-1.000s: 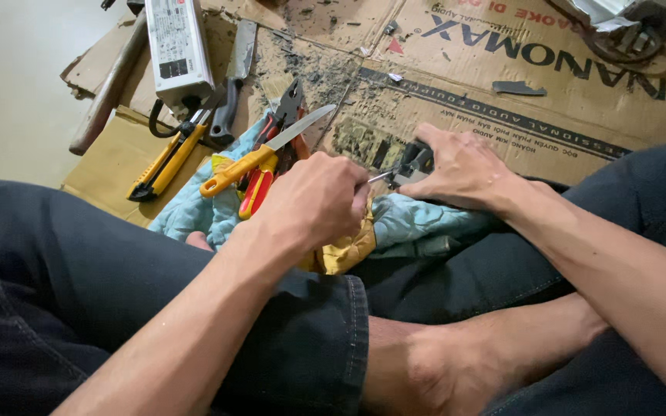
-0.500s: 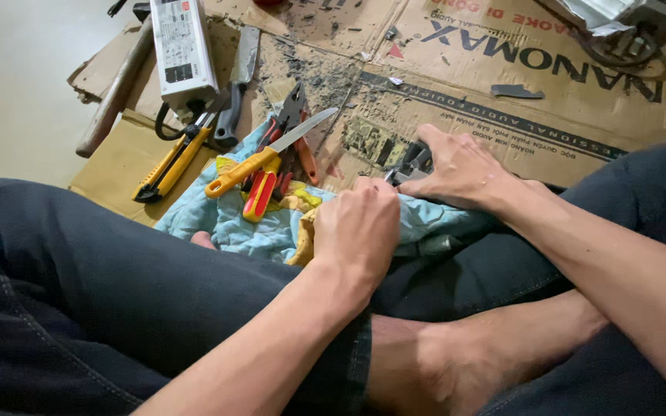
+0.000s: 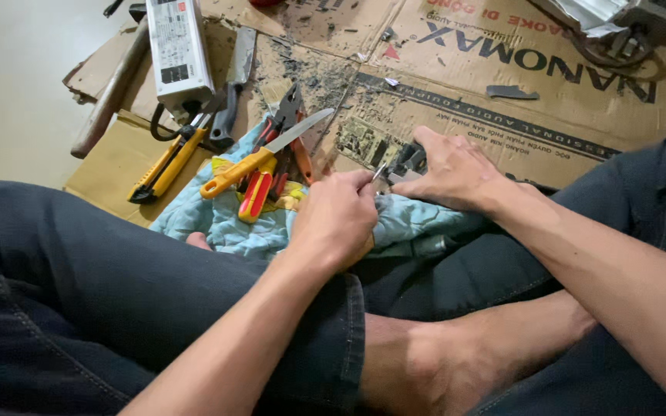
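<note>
I sit cross-legged in dark trousers over flattened cardboard (image 3: 502,92). My left hand (image 3: 337,219) is closed around a small tool with a thin metal shaft (image 3: 379,171); its handle is hidden in my fist. The tip points at a small dark part (image 3: 408,162). My right hand (image 3: 456,173) presses that part down at the edge of a light blue cloth (image 3: 217,223), with the fingers wrapped over it. The two hands almost touch.
On the cloth to the left lie a yellow-handled knife (image 3: 264,154) and red-handled pliers (image 3: 260,192). Farther left are a yellow utility cutter (image 3: 167,166), a grey metal box (image 3: 179,46), a dark-handled blade (image 3: 233,77) and a wooden-handled hammer (image 3: 109,92). Debris litters the cardboard.
My left hand has moved right, away from the pile of tools and up to my right hand, bringing the metal tip to the dark part. The right hand stayed put.
</note>
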